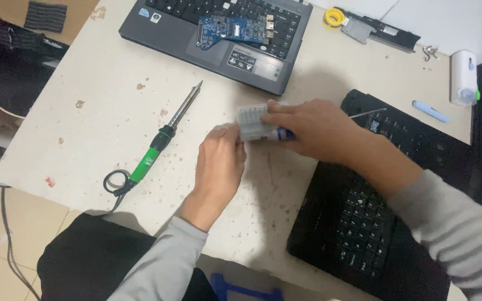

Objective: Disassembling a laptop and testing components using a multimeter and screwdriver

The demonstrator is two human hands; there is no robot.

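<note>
Both my hands meet over a small clear plastic case (252,120) at the middle of the pale table (101,111). My right hand (308,128) grips the case from the right, fingers over its top, and a blue part shows under the palm. My left hand (218,164) pinches the case's left end with curled fingers. A thin metal rod (368,113) sticks out to the right behind my right hand.
A green-handled soldering iron (160,139) lies left of my hands, cord trailing off the edge. A grey laptop base (218,39) with a blue circuit board (232,29) sits at the back. A black laptop (380,212) lies under my right forearm. A white bottle (463,78) stands far right.
</note>
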